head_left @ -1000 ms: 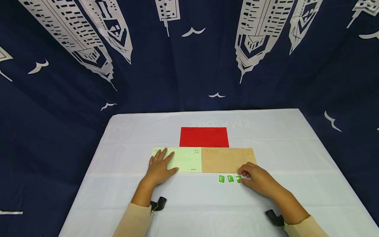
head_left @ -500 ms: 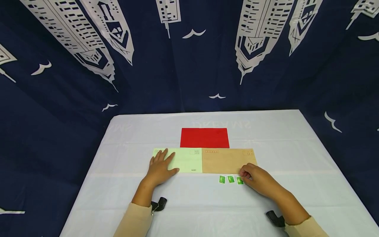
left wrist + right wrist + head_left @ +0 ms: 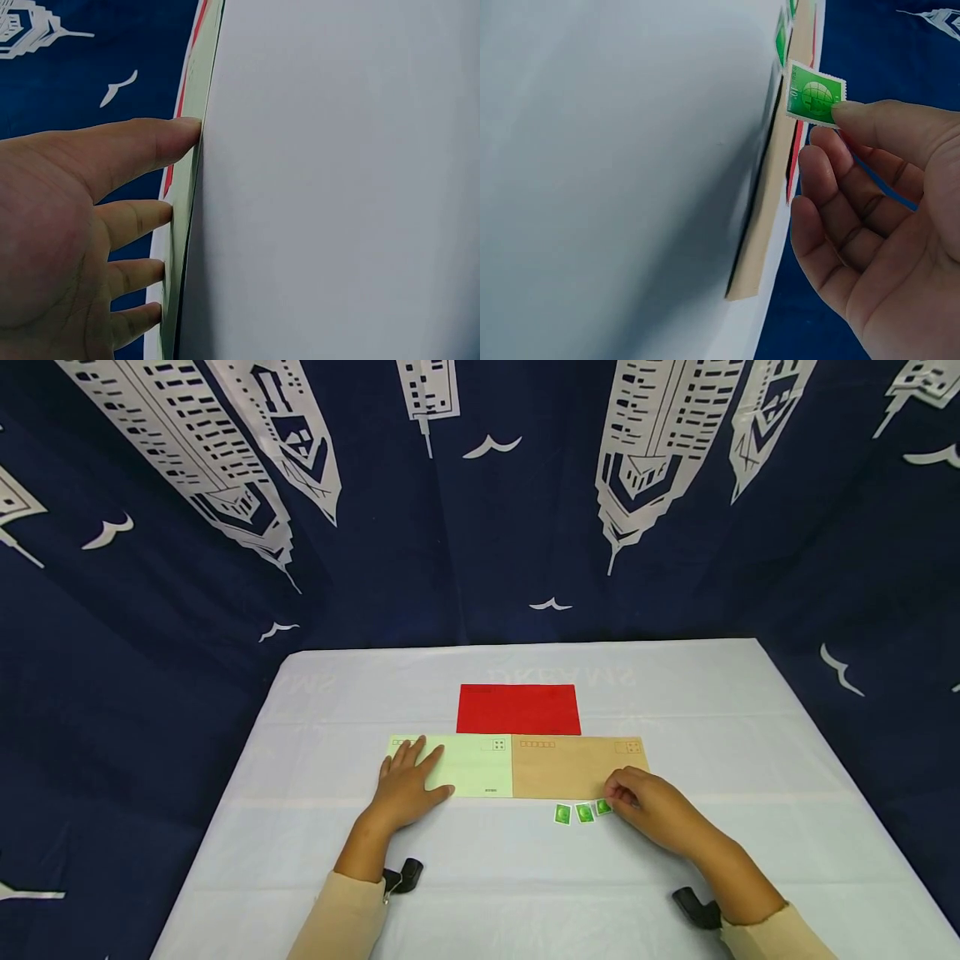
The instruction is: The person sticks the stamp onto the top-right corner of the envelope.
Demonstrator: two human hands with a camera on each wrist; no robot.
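Note:
My right hand (image 3: 651,806) pinches a green stamp (image 3: 814,94) by its edge between thumb and index finger. In the right wrist view the stamp is off the table, its globe print facing the camera. In the head view this hand is over the lower right corner of the brown envelope (image 3: 562,768). Two more green stamps lie on the white cloth below that envelope, a left one (image 3: 562,814) and a right one (image 3: 584,812). With fingers spread, my left hand (image 3: 405,787) rests on the left part of the light green envelope (image 3: 476,768).
A red envelope (image 3: 517,710) lies behind the other two, touching or close to their top edges. White cloth (image 3: 487,877) covers the table. A dark blue curtain (image 3: 465,543) with white building prints hangs behind it.
The right hand has picked the rightmost stamp up from the cloth and raised it slightly toward the brown envelope. My left hand has stayed in place.

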